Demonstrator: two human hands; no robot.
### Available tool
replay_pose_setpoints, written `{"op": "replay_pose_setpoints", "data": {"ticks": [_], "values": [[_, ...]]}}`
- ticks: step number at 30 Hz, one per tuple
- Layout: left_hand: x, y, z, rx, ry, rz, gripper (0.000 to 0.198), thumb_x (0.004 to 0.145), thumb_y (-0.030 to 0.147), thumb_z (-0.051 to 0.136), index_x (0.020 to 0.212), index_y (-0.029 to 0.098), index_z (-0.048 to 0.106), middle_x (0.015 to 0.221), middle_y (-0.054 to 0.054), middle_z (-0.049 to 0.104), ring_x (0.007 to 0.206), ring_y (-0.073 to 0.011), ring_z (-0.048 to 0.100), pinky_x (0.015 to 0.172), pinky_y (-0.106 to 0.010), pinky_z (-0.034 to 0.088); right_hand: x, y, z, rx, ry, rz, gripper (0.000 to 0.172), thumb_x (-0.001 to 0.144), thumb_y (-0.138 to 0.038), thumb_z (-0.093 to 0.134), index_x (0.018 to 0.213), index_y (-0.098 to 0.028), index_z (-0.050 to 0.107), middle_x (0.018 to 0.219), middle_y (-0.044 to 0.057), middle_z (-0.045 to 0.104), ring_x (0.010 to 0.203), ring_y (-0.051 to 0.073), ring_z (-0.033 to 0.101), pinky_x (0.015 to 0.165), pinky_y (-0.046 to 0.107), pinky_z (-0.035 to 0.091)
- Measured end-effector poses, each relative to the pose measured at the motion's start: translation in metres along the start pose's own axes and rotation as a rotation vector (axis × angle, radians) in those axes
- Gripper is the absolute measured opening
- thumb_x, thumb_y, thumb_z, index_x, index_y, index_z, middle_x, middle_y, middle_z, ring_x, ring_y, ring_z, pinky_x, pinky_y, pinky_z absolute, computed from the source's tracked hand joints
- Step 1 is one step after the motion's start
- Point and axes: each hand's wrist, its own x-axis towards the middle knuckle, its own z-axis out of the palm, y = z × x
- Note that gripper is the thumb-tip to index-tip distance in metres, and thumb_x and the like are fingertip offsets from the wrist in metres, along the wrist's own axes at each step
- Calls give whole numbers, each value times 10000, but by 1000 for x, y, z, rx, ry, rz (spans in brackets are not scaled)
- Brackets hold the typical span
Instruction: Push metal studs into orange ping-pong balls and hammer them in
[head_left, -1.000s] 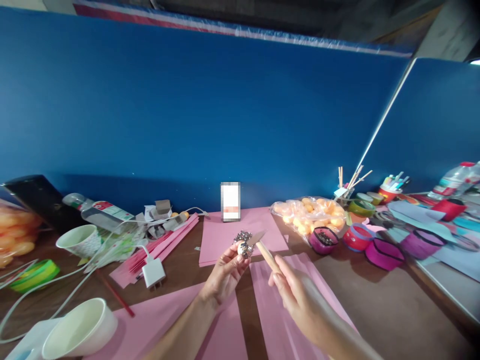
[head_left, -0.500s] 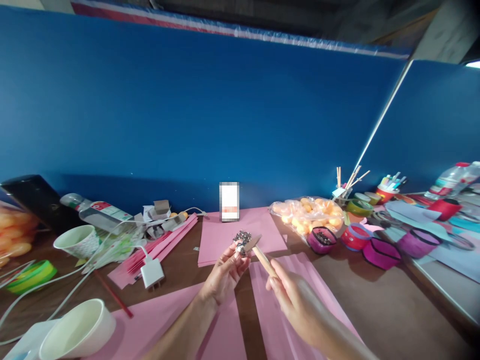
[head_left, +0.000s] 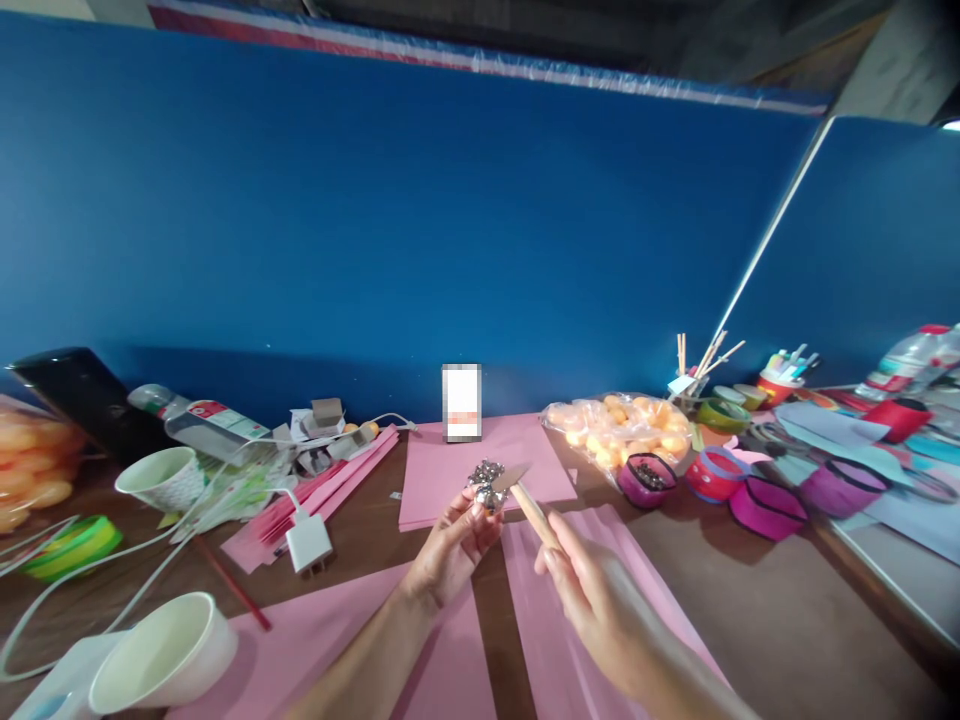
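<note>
My left hand (head_left: pixel 456 548) is closed around a small, lumpy black-and-silver piece (head_left: pixel 491 495), held up above the pink sheets. Its surface is shiny and knobbly; what it is made of I cannot make out. In my right hand (head_left: pixel 574 570) is a wooden-handled tool with a flat pointed blade (head_left: pixel 534 515), perhaps a palette knife. Its blade lies close over the right side of the shiny piece; whether they touch I cannot tell. Fingers hide the lower part of the piece.
Pink sheets (head_left: pixel 600 620) cover parts of the brown table. At right are a bag of orange balls (head_left: pixel 622 425), a purple bowl with dark bits (head_left: pixel 646 485) and other coloured bowls. A white charger (head_left: pixel 309 543), paper cups (head_left: pixel 165 655) and a plastic bottle (head_left: pixel 217 425) lie left.
The blade has shifted slightly right and lies flatter, showing more of the shiny piece. Both hands keep their grip. The whole view has moved a little.
</note>
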Motion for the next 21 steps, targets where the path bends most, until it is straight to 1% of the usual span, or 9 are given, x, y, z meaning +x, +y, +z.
{"op": "replay_pose_setpoints", "data": {"ticks": [2,4,6,9,15,18,21], "values": [[0,0,0,-5,2,4,226,762,151,607,975,203,552,917,-31,649,867,-133,624,827,-248,461,0,-3,-1,-4,3,-19,354,895,-226,341,1235,-145,397,784,69,665,697,180,638,629,284,530],[0,-1,-1,-12,10,2,229,753,150,617,967,205,554,915,-29,653,868,-132,625,830,-246,458,0,-4,0,6,-21,-13,335,892,-211,335,1211,-149,417,750,55,663,661,174,636,597,270,529],[0,-2,-1,-19,22,1,223,750,158,622,960,200,559,927,-32,655,874,-134,627,838,-250,457,-1,-3,1,14,-12,-1,345,891,-207,330,1223,-145,405,755,54,662,657,169,635,589,265,528],[0,-1,0,-15,41,20,200,758,170,615,952,190,573,936,-33,661,876,-137,630,855,-260,456,-4,0,3,-5,23,-3,374,894,-222,334,1256,-139,373,799,71,666,701,174,638,629,279,530],[0,2,3,34,41,-2,194,770,183,602,963,158,604,922,-57,677,873,-140,635,837,-243,469,-2,1,4,-6,-50,12,372,902,-243,294,1248,-143,385,783,81,669,676,180,640,608,285,533],[-1,2,2,32,58,-3,276,765,191,610,1039,194,580,941,-51,675,875,-145,636,807,-248,480,1,0,4,-10,-86,27,372,905,-247,288,1244,-139,397,767,78,670,651,180,640,564,276,530],[-1,1,2,15,53,6,368,765,200,612,1125,217,537,955,-54,671,899,-156,630,821,-260,471,0,1,6,-30,-70,24,380,910,-261,286,1243,-129,413,759,82,673,638,185,642,551,283,530]]}}
